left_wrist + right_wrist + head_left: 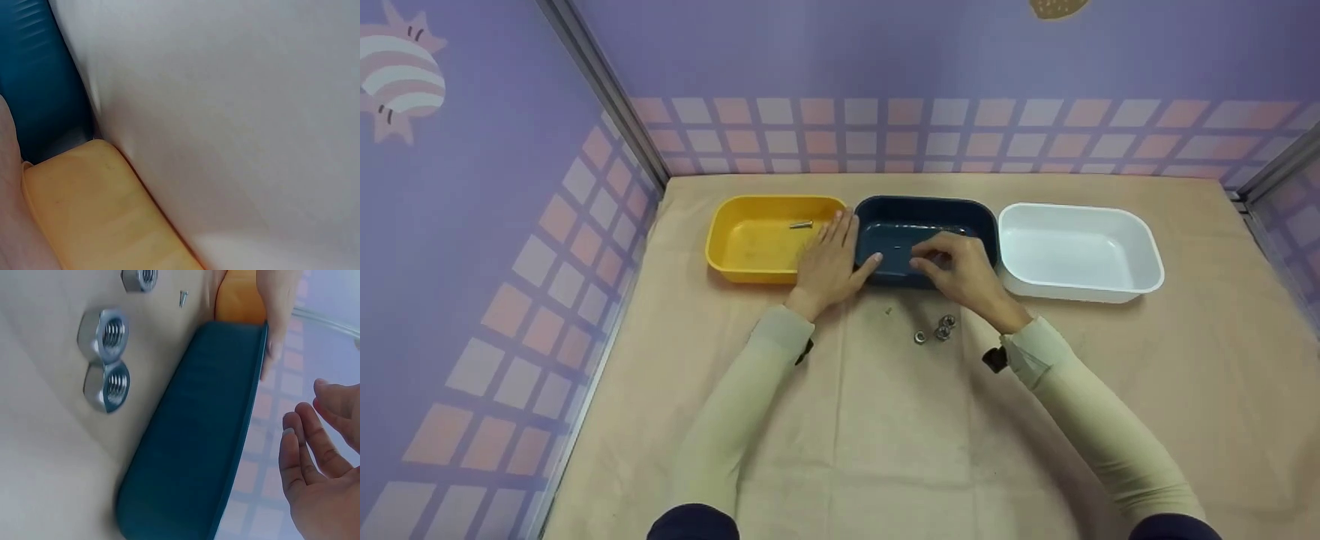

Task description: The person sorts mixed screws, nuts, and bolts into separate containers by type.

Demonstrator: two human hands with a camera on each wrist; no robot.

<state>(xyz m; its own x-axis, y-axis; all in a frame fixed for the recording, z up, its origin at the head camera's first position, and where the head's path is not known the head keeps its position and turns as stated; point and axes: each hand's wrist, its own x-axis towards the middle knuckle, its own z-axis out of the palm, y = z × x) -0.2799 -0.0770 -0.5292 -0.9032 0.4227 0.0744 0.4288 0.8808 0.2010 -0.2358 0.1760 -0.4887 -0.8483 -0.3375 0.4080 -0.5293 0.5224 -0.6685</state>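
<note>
My left hand (831, 259) lies with straight fingers across the adjoining rims of the yellow tray (720, 236) and the dark blue tray (877, 275), its thumb over the blue one. My right hand (960, 274) is above the blue tray's right half, fingers bent loosely. In the right wrist view, nothing shows between the right hand's (320, 461) fingers. A tiny metal piece (897, 247) lies on the blue tray's floor. Inside the yellow tray is a silver bolt (801, 224), close to the left fingers.
Several steel nuts (943, 332) lie on the cloth-covered table (904, 420) in front of the blue tray. A tiny screw (183, 298) lies near them. The white tray (1069, 289) stands at the right, beside the blue one. Patterned walls (840, 60) rise behind and at the sides.
</note>
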